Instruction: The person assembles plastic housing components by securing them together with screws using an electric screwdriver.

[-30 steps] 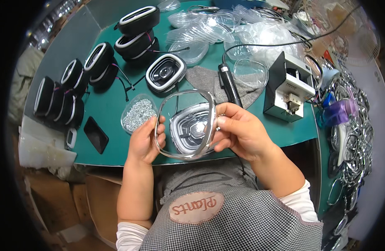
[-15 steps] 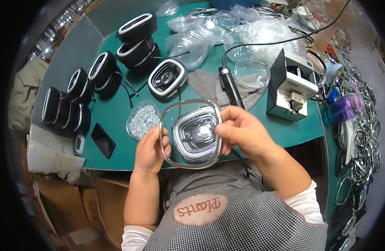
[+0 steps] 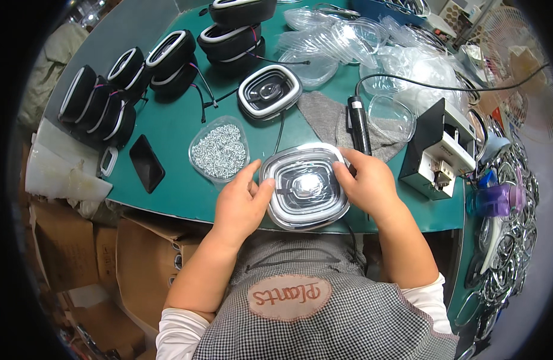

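A rounded-square lamp-like unit (image 3: 309, 210) with a clear cover and pale rim lies at the table's near edge. My left hand (image 3: 243, 201) grips its left rim, thumb on top and fingers at the side. My right hand (image 3: 372, 183) holds the right rim the same way. The thin metal ring seems to sit around the unit's edge, though glare makes this hard to tell. Left of the unit stands a clear dish of small screws (image 3: 219, 150). A black electric screwdriver (image 3: 359, 129) lies beyond my right hand on a grey cloth (image 3: 321, 117).
A similar unit (image 3: 269, 92) lies farther back. Several black padded housings (image 3: 168, 60) with wires stand at the left, near a phone (image 3: 147, 165). A white-and-black boxy machine (image 3: 438, 153) is at the right, with clear covers (image 3: 348, 42) behind and metal rings (image 3: 510, 240) hanging beyond.
The metal ring, held raised in both hands before, is down at the unit. Both hands now rest on the unit's sides. The view has shifted somewhat.
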